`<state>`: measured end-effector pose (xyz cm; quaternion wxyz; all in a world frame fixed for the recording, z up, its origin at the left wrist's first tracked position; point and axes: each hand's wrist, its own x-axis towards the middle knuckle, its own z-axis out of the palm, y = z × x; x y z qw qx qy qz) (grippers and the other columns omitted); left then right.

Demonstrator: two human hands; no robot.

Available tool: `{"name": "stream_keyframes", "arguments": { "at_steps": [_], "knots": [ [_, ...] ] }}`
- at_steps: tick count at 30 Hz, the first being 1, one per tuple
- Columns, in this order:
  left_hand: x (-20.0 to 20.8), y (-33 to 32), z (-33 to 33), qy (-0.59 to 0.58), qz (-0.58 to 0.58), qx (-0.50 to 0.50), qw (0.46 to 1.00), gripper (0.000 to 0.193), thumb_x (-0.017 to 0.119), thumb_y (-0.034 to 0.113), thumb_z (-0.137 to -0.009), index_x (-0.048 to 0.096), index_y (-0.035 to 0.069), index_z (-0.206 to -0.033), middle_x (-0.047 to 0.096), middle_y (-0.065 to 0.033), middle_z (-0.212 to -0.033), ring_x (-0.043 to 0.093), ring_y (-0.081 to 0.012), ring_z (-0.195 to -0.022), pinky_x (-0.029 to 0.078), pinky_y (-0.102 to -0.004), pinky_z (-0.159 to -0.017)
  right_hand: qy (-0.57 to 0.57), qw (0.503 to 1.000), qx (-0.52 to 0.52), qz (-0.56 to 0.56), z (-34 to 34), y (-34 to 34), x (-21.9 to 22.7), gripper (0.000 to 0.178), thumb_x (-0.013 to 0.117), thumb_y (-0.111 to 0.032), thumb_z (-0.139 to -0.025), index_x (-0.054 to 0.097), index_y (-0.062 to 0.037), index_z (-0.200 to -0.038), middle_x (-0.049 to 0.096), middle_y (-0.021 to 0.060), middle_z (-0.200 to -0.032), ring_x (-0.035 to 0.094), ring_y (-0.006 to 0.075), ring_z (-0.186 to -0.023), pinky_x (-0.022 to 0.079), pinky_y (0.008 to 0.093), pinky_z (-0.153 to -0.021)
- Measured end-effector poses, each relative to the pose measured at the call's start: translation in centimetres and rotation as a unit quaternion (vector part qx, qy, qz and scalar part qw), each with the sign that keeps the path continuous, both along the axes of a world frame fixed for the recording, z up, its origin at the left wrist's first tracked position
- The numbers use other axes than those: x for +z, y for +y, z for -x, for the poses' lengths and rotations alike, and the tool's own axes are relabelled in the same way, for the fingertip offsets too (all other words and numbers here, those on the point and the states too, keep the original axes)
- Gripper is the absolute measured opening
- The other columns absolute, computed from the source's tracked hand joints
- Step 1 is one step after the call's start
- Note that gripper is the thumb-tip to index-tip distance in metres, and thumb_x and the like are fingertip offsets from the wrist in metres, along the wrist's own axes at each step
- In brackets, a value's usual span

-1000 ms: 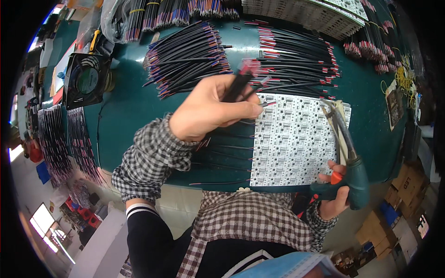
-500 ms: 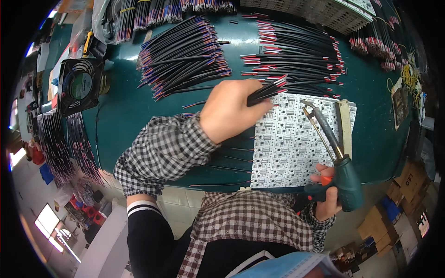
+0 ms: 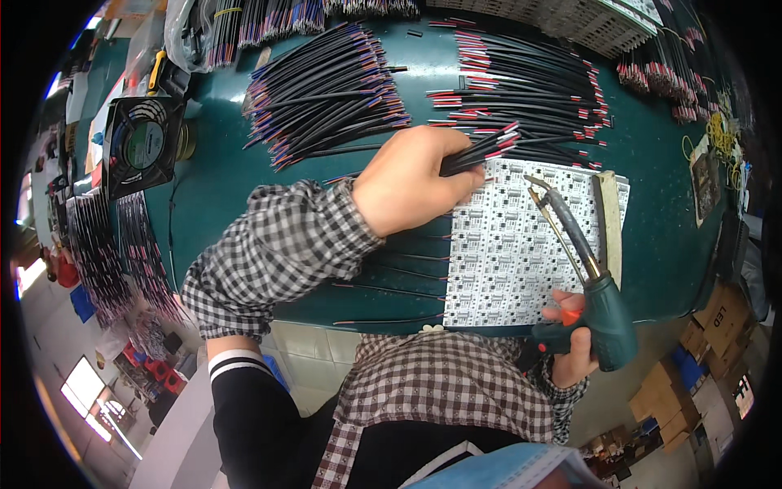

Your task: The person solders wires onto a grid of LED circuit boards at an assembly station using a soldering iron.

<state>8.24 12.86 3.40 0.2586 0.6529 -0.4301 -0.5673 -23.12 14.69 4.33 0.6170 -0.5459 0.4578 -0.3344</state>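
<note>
My left hand (image 3: 407,181) is closed around a small bundle of black cables (image 3: 482,155) with red and white wire ends. It holds them just over the upper left corner of a white circuit board panel (image 3: 497,253). In my right hand (image 3: 577,350) is a green soldering gun (image 3: 612,322), gripped by its handle near the red trigger. Its tip points away from me, above the panel's upper part. Several thin cables (image 3: 407,273) run out from the panel's left edge, partly under my left sleeve. A pale bar (image 3: 609,220) lies along the panel's right side.
Beyond my hands lie a pile of black cables with blue-tinged ends (image 3: 326,98) and another with red and white ends (image 3: 529,90). A black fan (image 3: 142,147) stands left. Stacked board panels (image 3: 578,24) are at the back, and yellow wire (image 3: 721,134) at the right.
My left hand has shifted slightly up with the cable bundle, and its forearm has swung a little to the left. The soldering gun stays nearly in place.
</note>
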Motion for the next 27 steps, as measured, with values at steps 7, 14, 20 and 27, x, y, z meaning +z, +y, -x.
{"name": "stream_keyframes", "arguments": {
  "at_steps": [7,14,20,27],
  "knots": [
    [-0.9,0.5,0.5,-0.098,0.096,0.049,0.989,0.020,0.066,0.014,-0.082,0.061,-0.005,-0.078,0.057,-0.0068,-0.062,0.049,-0.0099,-0.057,0.043,-0.0296,-0.055,0.004,1.000,-0.005,0.006,0.1,0.2,-0.4,0.046,0.052,-0.026,-0.095,0.048,0.0132,-0.118,0.058,0.0230,-0.104,0.064,0.0353,-0.090,0.060,0.0355,-0.067],
    [-1.5,0.1,1.6,-0.178,0.098,0.055,0.978,0.026,0.067,0.017,-0.074,0.052,-0.004,-0.070,0.047,-0.0112,-0.059,0.041,-0.0168,-0.053,0.040,-0.0333,-0.052,-0.004,1.000,0.024,0.002,0.4,0.5,-0.7,0.046,0.054,-0.026,-0.095,0.048,0.0128,-0.119,0.057,0.0229,-0.104,0.062,0.0350,-0.092,0.059,0.0370,-0.069],
    [-1.5,0.0,1.5,-0.182,0.103,0.057,0.976,0.026,0.066,0.015,-0.074,0.050,-0.004,-0.069,0.045,-0.0125,-0.058,0.039,-0.0174,-0.053,0.039,-0.0336,-0.052,0.008,0.999,0.037,-0.039,-0.1,0.6,0.0,0.045,0.057,-0.026,-0.094,0.049,0.0125,-0.118,0.057,0.0215,-0.103,0.061,0.0332,-0.094,0.059,0.0373,-0.071],
    [-1.7,-0.1,1.6,-0.166,0.100,0.059,0.979,0.026,0.067,0.014,-0.074,0.049,-0.004,-0.068,0.044,-0.0126,-0.058,0.037,-0.0159,-0.054,0.038,-0.0332,-0.052,0.023,0.996,0.066,-0.052,-0.6,0.3,0.3,0.043,0.060,-0.026,-0.093,0.052,0.0114,-0.112,0.058,0.0208,-0.101,0.062,0.0292,-0.091,0.057,0.0376,-0.073]
  ]
}}
